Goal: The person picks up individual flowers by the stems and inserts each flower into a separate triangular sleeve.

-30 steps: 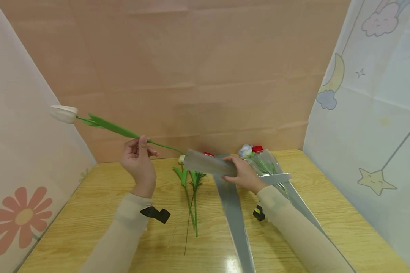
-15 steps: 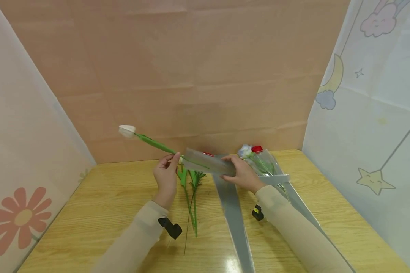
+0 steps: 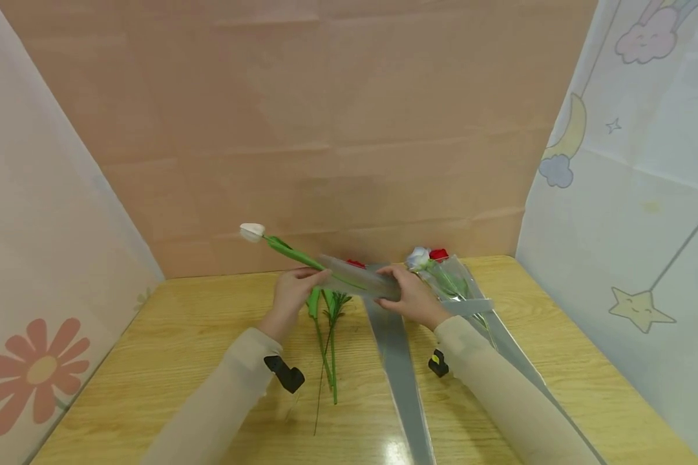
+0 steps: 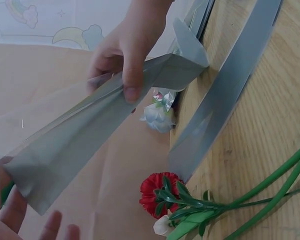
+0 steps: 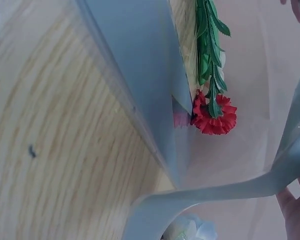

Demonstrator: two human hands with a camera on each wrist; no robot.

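A white artificial tulip slants down to the right, its stem inside a grey, half-clear flower sleeve held above the table. My left hand is at the sleeve's mouth, pinching the tulip by its leafy stem; the left wrist view shows its other fingers spread. My right hand grips the sleeve's narrower end, thumb on the near face. Below the sleeve lie loose green stems with a red carnation and another white bloom.
A long grey sleeve lies flat on the wooden table. To the right, a wrapped bunch has a pale blue rose and a red flower. A tan backdrop rises behind, with patterned white panels on both sides.
My left hand has brought the tulip rightward and down, and its stem has slid into the sleeve. The right hand has stayed in place, holding the sleeve.
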